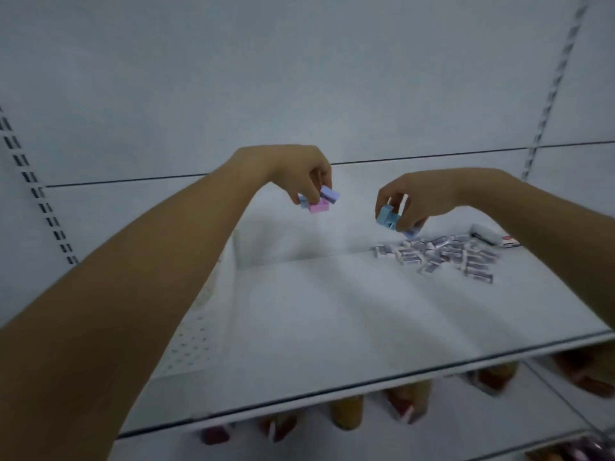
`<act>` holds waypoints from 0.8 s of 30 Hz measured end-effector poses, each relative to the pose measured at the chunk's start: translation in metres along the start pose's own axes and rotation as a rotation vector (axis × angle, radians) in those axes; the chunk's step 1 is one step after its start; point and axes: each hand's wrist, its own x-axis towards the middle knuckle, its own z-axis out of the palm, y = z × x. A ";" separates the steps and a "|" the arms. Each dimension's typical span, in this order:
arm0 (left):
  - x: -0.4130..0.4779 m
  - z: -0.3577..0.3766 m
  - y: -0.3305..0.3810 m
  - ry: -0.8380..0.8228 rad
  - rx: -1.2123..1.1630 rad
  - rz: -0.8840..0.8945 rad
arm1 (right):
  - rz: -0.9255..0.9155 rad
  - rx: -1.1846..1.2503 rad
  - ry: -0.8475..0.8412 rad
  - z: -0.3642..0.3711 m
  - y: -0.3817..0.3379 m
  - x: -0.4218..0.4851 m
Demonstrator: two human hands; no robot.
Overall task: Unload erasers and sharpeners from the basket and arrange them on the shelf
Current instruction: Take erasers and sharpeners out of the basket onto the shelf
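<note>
In my left grip [296, 173] I hold a small cluster of pastel plastic blocks [319, 201], pinched between thumb and curled fingertips. A lilac block [330, 194] sticks out to the right, a pink block [318, 206] sits under it, and a sliver of pale-blue block [302, 201] shows on the left. They look like sharpeners, though the blur keeps me from being sure. My right grip [421, 194] is clamped in the same way on a light-blue plastic block [387, 217], which tilts down to the left below my fingertips. A second bluish piece [411, 232] peeps out under the fingers on its right. Both grips hang in the air over the rear part of the white metal shelf [332, 314], apart from each other, and none of the blocks they carry touches the shelf board. Just below and to the right of my right grip lies a loose heap of small white erasers with dark-blue printed sleeves [446, 257], scattered at all angles on the shelf's right rear. Behind the heap, near the back, lie a larger white oblong eraser [486, 234] and, just beside it to the right, a red-and-white packet [511, 241]. The pale back panel [299, 78] rises behind the shelf, flanked by the left slotted upright [36, 191] and the right slotted upright [552, 91]. Under the shelf's front edge, a lower shelf [466, 427] carries blurred reddish-brown items [402, 407].
</note>
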 end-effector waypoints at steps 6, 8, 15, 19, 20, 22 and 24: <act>0.068 0.043 0.116 -0.074 0.058 0.070 | 0.126 0.050 -0.015 -0.008 0.112 -0.075; 0.089 0.057 0.155 -0.082 0.058 0.107 | 0.173 0.044 -0.007 -0.007 0.145 -0.098; 0.172 0.105 0.260 -0.184 0.043 0.253 | 0.305 0.037 0.014 -0.004 0.260 -0.161; 0.218 0.137 0.305 -0.224 0.078 0.317 | 0.390 0.009 0.021 -0.010 0.326 -0.177; 0.230 0.143 0.313 -0.232 0.089 0.329 | 0.415 0.011 0.012 -0.014 0.341 -0.179; 0.254 0.152 0.325 -0.241 0.108 0.347 | 0.461 -0.018 0.005 -0.025 0.368 -0.179; 0.280 0.158 0.332 -0.233 0.123 0.364 | 0.473 -0.029 0.038 -0.039 0.394 -0.176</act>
